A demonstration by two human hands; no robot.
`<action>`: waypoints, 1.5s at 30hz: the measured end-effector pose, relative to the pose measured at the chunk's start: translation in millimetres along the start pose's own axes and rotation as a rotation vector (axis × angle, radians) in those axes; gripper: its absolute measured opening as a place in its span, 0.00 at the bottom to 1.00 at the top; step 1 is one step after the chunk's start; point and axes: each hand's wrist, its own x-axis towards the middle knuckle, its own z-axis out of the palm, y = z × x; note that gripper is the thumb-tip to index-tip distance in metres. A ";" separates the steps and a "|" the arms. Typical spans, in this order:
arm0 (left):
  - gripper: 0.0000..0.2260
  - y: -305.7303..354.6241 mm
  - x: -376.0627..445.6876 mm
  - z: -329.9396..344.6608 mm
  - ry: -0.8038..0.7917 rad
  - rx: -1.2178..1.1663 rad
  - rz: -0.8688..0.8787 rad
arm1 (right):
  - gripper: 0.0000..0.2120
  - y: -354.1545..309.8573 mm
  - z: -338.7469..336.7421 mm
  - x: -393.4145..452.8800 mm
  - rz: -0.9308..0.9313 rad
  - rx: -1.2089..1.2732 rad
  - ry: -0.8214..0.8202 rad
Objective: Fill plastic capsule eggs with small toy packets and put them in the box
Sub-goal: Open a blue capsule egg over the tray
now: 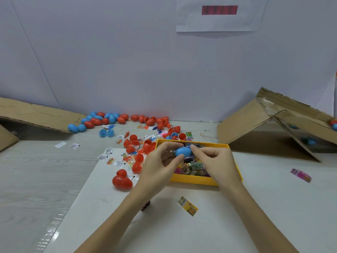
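Blue capsule egg (182, 151) sits pinched between your left hand (160, 162) and right hand (216, 161). You hold it above the yellow tray (197, 180) of packets.

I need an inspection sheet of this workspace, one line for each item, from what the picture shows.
Surface: pale table with a white sheet laid on it.
Job's things: blue egg held over the yellow tray of packets; cardboard box at right, some eggs inside.
Clutter: red and blue eggs, open halves, small toys, loose packets.
Hands: left hand and right hand both pinch the blue egg.
Cables: nothing seen.
Surroundings: white wall, paper notice, flat cardboard at left.
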 end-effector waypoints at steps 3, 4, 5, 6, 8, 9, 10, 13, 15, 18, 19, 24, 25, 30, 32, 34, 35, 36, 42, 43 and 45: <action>0.13 0.0 -0.6 2.2 0.013 -0.018 -0.004 | 0.08 3.1 2.5 0.4 0.005 0.011 -0.009; 0.12 -0.1 -0.5 1.9 0.025 -0.024 -0.002 | 0.10 3.7 2.8 0.6 0.005 0.005 -0.007; 0.12 -0.5 -0.1 1.3 0.040 -0.026 0.003 | 0.11 3.9 2.7 0.6 0.007 0.003 -0.007; 0.12 -1.1 0.2 0.7 0.054 -0.023 0.008 | 0.11 3.9 2.6 0.9 0.006 0.006 -0.011; 0.12 -2.4 0.7 -0.3 0.069 -0.013 0.014 | 0.10 3.7 2.1 1.3 -0.009 0.012 -0.020; 0.12 -2.8 0.9 -0.6 0.067 -0.013 0.015 | 0.10 3.2 2.2 1.0 -0.019 0.009 -0.023; 0.12 -3.2 0.9 -1.0 0.060 -0.013 0.017 | 0.10 3.4 2.7 0.5 -0.030 -0.001 -0.028; 0.12 -4.1 0.8 -1.7 0.033 -0.021 0.030 | 0.11 4.1 5.1 -1.1 -0.069 -0.065 -0.066; 0.13 -4.7 1.1 -2.4 0.022 -0.050 0.031 | 0.08 3.3 5.0 -1.8 -0.077 -0.053 -0.090; 0.14 -5.4 2.2 -3.0 0.026 -0.108 0.012 | 0.04 1.1 2.4 -2.2 -0.025 0.122 -0.166; 0.15 -5.7 2.7 -2.9 0.036 -0.119 0.004 | 0.05 -0.6 2.0 -2.7 0.005 0.192 -0.188; 0.14 -7.8 4.1 -2.8 0.058 -0.135 -0.003 | 0.08 -4.3 2.7 -2.6 0.032 0.304 -0.156; 0.13 -8.1 4.2 -3.0 0.060 -0.137 -0.004 | 0.08 -4.7 3.0 -2.8 0.025 0.319 -0.147; 0.14 -7.8 4.2 -3.2 0.050 -0.123 0.013 | 0.08 -4.9 2.2 -2.3 0.025 0.313 -0.140; 0.14 -8.0 4.2 -3.3 0.046 -0.123 0.023 | 0.08 -5.0 2.3 -2.5 0.038 0.301 -0.154; 0.13 -8.3 4.4 -3.4 0.043 -0.126 0.030 | 0.09 -5.6 2.5 -3.3 0.042 0.279 -0.163; 0.13 -8.6 4.5 -3.4 0.044 -0.128 0.032 | 0.09 -6.0 2.6 -3.5 0.043 0.264 -0.168; 0.13 -8.7 4.6 -3.3 0.045 -0.129 0.031 | 0.10 -5.9 2.8 -3.6 0.043 0.250 -0.176; 0.12 -10.3 5.1 -4.6 0.062 -0.179 -0.006 | 0.10 -12.4 5.2 -5.3 0.125 0.339 -0.179; 0.12 -10.4 4.8 -4.7 0.063 -0.189 -0.012 | 0.12 -13.8 4.8 -5.0 0.144 0.352 -0.183; 0.12 -10.2 4.7 -4.7 0.058 -0.195 -0.021 | 0.14 -15.6 4.0 -4.8 0.164 0.364 -0.194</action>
